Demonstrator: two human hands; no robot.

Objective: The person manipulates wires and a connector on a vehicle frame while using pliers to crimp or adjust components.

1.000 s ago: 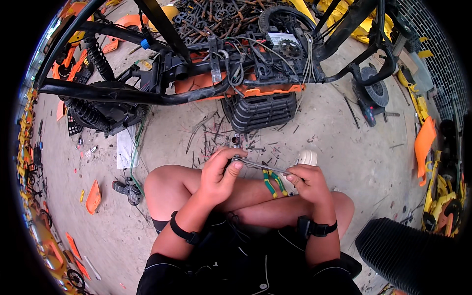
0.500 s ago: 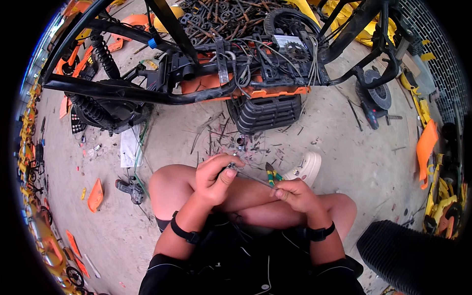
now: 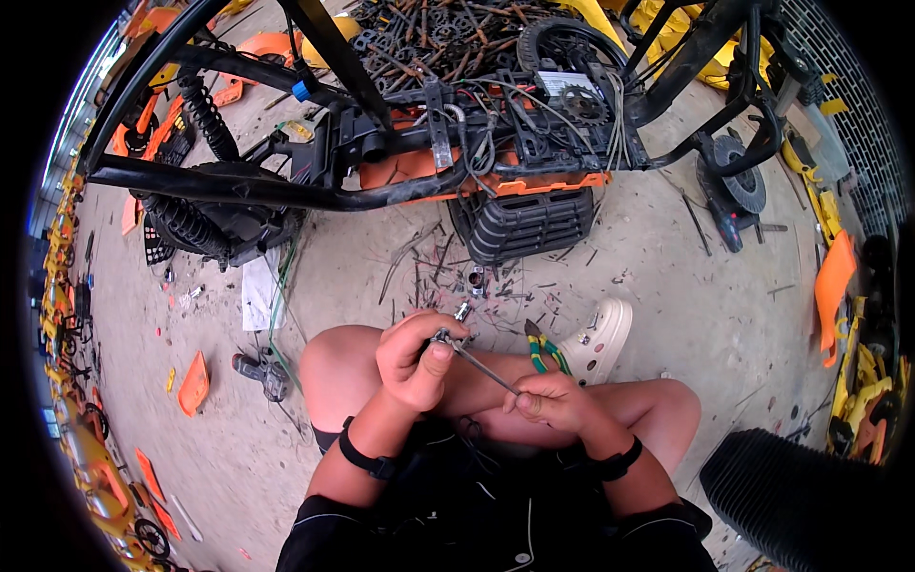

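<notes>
My left hand (image 3: 412, 360) is closed around a small silver metal part (image 3: 442, 337), pinched between thumb and fingers. From that part a thin grey metal rod (image 3: 488, 370) slants down to my right hand (image 3: 553, 400), whose thumb and fingers grip its other end. Just beyond my left fingertips is a shiny silver piece (image 3: 462, 312); whether it joins the held part I cannot tell. Pliers with green and yellow handles (image 3: 541, 348) lie between my lower leg and my shoe. A short metal cylinder (image 3: 477, 278) sits on the floor farther out.
A black tubular vehicle frame (image 3: 276, 186) with wiring and a black crate-like part (image 3: 529, 227) stands ahead. Dark scraps litter the concrete around the cylinder. A power tool (image 3: 262, 375) and an orange panel (image 3: 193, 383) lie to the left. A black ribbed object (image 3: 772, 491) is close on the right.
My right hand has come slightly lower and nearer to me, tilting the rod more steeply. The silver piece beyond my left fingers shows more. The whole view has shifted a little.
</notes>
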